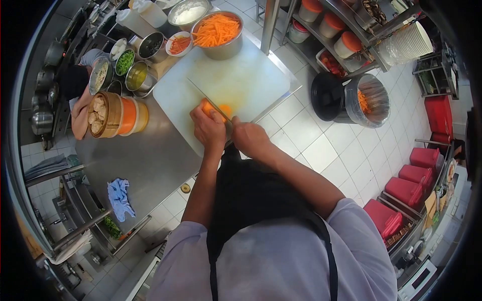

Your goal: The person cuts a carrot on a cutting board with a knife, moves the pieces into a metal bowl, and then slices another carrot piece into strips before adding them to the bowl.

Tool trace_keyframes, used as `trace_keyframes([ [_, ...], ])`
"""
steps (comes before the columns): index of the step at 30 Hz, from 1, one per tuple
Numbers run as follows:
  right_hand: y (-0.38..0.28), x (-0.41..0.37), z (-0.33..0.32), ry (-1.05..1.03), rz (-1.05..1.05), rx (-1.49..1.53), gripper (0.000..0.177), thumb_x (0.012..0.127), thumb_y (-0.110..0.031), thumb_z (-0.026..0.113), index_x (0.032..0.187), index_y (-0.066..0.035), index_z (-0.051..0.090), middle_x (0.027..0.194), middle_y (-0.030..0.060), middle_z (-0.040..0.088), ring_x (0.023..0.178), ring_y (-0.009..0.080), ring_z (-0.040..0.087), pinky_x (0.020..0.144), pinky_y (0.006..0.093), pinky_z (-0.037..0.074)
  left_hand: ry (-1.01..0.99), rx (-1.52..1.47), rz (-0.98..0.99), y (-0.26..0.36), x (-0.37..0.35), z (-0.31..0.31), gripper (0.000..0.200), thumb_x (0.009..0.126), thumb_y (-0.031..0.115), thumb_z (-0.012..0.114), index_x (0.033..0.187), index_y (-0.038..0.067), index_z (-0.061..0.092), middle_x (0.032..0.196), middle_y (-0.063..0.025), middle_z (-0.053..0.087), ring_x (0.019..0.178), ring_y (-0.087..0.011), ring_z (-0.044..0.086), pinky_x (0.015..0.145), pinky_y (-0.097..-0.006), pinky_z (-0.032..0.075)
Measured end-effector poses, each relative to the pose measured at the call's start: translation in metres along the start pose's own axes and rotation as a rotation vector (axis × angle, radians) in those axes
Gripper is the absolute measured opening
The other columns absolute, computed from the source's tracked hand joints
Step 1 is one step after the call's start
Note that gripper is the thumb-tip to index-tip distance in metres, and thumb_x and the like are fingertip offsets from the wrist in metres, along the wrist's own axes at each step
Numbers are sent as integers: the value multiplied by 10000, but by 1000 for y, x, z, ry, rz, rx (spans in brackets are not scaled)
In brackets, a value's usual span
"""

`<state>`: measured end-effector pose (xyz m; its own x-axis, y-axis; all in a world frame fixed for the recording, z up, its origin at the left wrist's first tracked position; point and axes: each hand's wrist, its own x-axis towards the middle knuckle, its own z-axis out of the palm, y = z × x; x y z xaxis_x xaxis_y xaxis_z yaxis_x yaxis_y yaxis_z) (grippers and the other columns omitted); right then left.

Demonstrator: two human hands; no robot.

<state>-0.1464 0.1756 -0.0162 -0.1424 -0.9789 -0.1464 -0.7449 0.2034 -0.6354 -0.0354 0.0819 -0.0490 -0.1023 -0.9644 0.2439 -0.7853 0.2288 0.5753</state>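
Note:
On the white cutting board (241,75), my left hand (209,129) is closed around a piece of carrot (207,107). My right hand (251,139) grips a knife (205,94), its handle mostly hidden in my fingers. The long blade points away to the upper left and lies against the carrot. Just right of the blade is a cut orange carrot piece (226,109). At the board's far end, a metal pot (221,51) is heaped with shredded carrot (217,30).
Left of the board stand bamboo steamers (116,116) with dumplings, plus bowls of chopped green vegetable (125,62) and yellow liquid (137,78). Another person's arm (80,118) reaches beside them. A blue cloth (119,198) lies on the steel counter (150,150). A lined bin (374,100) stands right.

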Motion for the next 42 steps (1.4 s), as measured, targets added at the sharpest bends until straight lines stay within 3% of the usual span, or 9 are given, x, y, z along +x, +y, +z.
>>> trace_keyframes([
  [14, -28, -59, -49, -81, 48, -5, 170, 901, -43, 575, 1028, 48, 509, 732, 265, 689, 717, 453, 712, 659, 539, 565, -54, -6, -25, 3, -2, -5, 351, 968, 175, 585, 1270, 38, 469, 1244, -219, 554, 1140, -468, 600, 913, -560, 507],
  [22, -34, -44, -48, -144, 95, -52, 129, 902, -32, 571, 1004, 34, 526, 771, 252, 712, 738, 421, 737, 655, 511, 586, -28, -26, 19, 2, -1, -4, 392, 938, 154, 625, 1279, 24, 481, 1225, -219, 549, 1071, -468, 625, 865, -566, 524],
  [28, -30, -13, -36, -144, 54, -89, 149, 901, -47, 589, 1012, 39, 544, 790, 250, 723, 749, 401, 749, 662, 480, 601, -15, -24, 13, 0, 1, -1, 345, 959, 201, 583, 1245, 25, 506, 1188, -218, 569, 1054, -457, 633, 845, -566, 531],
  [35, -9, 11, 6, -36, 26, -23, 182, 911, -90, 603, 1033, 39, 561, 795, 253, 720, 745, 424, 738, 673, 508, 593, 1, -4, -9, -6, -2, 3, 296, 985, 222, 542, 1216, 40, 510, 1198, -204, 595, 1095, -444, 617, 878, -559, 523],
  [40, -5, 7, -18, 44, -21, 38, 200, 933, -118, 591, 1044, 41, 543, 772, 252, 709, 729, 450, 714, 689, 541, 575, -90, 21, -106, 7, 1, -8, 348, 1011, 241, 531, 1294, 39, 518, 1277, -197, 587, 1165, -428, 612, 929, -540, 527],
  [42, -10, -3, -43, 99, -2, 74, 212, 942, -138, 589, 1045, 38, 530, 751, 260, 696, 725, 454, 707, 685, 544, 570, -95, 0, -88, 7, -1, -14, 422, 998, 272, 582, 1349, 54, 498, 1290, -193, 574, 1153, -433, 625, 923, -533, 536],
])
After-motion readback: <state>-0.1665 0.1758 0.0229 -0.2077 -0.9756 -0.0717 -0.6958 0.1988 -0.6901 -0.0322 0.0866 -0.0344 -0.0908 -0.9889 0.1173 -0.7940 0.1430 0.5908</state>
